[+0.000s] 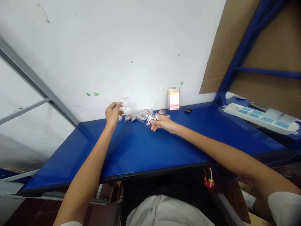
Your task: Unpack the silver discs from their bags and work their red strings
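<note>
A shiny metal disc [152, 119] is held above the table [145, 150], toward its far side, in the person's right hand [162, 123]. The thumb presses on its upper face while the fingers lie underneath. The disc looks smooth, so it could slide out over the fingertips if the thumb eased or the hand tipped; a drop would probably mark it or send it skidding over the bare tabletop.

To its left, the left hand [113, 114] pinches a clear bag [126, 109] between thumb and fingers. Whether the bag's mouth is spread cannot be told. Its film seems thin and limp, so it could fold shut, cling to the fingers or tear if pulled hard against a metal edge.

Between the hands and just beyond them lies a heap of bagged discs [139, 116], close to the wall [117, 47]. A low sweep of either hand could catch the loose film and drag packets along. Just behind the right hand, a loose disc with a red part [162, 111] sits near the heap; crowding there could mix loose pieces with bagged ones. Farther right, a small black object [188, 110] and a white power strip [261, 118] lie well apart from the hands, so they seem at little risk.
</note>
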Tool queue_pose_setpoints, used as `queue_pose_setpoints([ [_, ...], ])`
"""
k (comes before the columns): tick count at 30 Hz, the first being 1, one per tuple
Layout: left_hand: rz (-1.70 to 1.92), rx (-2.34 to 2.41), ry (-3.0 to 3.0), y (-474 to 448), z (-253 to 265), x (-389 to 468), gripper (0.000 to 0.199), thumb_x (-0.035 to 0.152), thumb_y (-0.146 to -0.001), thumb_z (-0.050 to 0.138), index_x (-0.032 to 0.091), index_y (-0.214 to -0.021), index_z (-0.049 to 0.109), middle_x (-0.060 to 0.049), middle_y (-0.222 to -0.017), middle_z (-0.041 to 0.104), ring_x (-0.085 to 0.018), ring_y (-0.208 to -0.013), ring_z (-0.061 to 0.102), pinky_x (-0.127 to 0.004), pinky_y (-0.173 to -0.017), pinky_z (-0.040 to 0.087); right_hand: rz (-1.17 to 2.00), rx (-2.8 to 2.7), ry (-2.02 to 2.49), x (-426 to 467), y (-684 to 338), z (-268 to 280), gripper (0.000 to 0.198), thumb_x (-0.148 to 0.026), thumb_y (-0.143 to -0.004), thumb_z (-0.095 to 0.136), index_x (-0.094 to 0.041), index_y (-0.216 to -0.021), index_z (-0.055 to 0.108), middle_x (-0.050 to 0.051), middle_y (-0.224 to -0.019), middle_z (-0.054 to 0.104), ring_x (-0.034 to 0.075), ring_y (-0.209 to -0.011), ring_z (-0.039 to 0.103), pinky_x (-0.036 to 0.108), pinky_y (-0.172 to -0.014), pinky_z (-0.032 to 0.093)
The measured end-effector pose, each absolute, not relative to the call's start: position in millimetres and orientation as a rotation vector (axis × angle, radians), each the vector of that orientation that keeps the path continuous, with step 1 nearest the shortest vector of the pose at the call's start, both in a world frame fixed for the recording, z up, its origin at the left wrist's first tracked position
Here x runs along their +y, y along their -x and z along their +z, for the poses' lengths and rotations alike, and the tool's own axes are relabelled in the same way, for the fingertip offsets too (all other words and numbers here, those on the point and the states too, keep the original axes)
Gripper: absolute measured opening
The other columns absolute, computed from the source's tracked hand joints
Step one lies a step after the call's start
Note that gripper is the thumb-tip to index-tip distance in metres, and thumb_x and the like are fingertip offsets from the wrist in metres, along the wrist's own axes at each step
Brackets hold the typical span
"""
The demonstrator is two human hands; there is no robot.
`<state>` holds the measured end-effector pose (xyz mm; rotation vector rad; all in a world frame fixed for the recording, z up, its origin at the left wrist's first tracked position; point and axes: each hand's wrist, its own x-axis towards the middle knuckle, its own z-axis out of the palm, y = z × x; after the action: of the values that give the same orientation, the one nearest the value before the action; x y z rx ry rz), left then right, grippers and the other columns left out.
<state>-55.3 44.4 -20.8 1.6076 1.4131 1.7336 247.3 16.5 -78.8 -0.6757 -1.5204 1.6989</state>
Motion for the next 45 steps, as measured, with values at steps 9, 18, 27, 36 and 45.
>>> queue_pose_setpoints([
  [9,0.961,2.615,-1.829,130.1,-42.0,54.2,0.041,0.04,-0.088,0.064,0.012,-0.119,0.063,-0.026,-0.118,0.071,-0.04,-0.103,0.072,-0.051,-0.088,0.055,1.608,-1.563,0.721,18.1,-249.5,-72.7,0.028,-0.033,-0.093,0.083,-0.016,-0.105,0.065,0.015,-0.108,0.082,0.015,-0.066,0.074,0.024,-0.056,0.064],
  [18,1.01,2.412,-2.127,63.8,-13.9,32.3,0.035,0.043,-0.101,0.049,0.017,-0.104,0.074,-0.019,-0.109,0.075,-0.038,-0.104,0.069,-0.046,-0.09,0.052,1.744,-1.492,0.841,19.8,-258.2,-59.8,0.014,-0.028,-0.101,0.069,-0.014,-0.1,0.065,0.014,-0.099,0.081,0.017,-0.067,0.076,0.028,-0.063,0.068],
  [27,0.984,1.194,-2.513,-33.4,-58.7,5.8,0.032,0.044,-0.101,0.064,0.023,-0.122,0.074,-0.005,-0.097,0.076,-0.019,-0.074,0.066,-0.031,-0.074,0.052,1.872,-1.408,0.825,20.2,-255.1,-65.0,0.014,-0.01,-0.102,0.055,-0.012,-0.109,0.067,0.014,-0.094,0.082,0.022,-0.076,0.082,0.033,-0.075,0.071],
  [36,1.078,1.18,-2.48,-41.3,-68.2,14.8,0.02,0.038,-0.104,0.064,0.022,-0.104,0.077,-0.006,-0.097,0.08,-0.022,-0.083,0.074,-0.033,-0.083,0.055,1.663,-1.554,0.913,32.3,-266.2,-66.4,0.018,-0.033,-0.104,0.071,-0.016,-0.103,0.064,0.016,-0.1,0.082,0.024,-0.093,0.083,0.037,-0.087,0.07],
  [45,0.848,1.308,-2.558,-64.6,-83.6,17.3,0.019,0.035,-0.102,0.063,0.022,-0.094,0.074,-0.006,-0.092,0.079,-0.022,-0.08,0.072,-0.033,-0.076,0.053,0.246,-2.209,1.237,65.8,-321.9,-48.3,0.018,-0.025,-0.101,0.066,-0.021,-0.11,0.082,0.007,-0.109,0.083,0.024,-0.103,0.076,0.031,-0.091,0.055],
])
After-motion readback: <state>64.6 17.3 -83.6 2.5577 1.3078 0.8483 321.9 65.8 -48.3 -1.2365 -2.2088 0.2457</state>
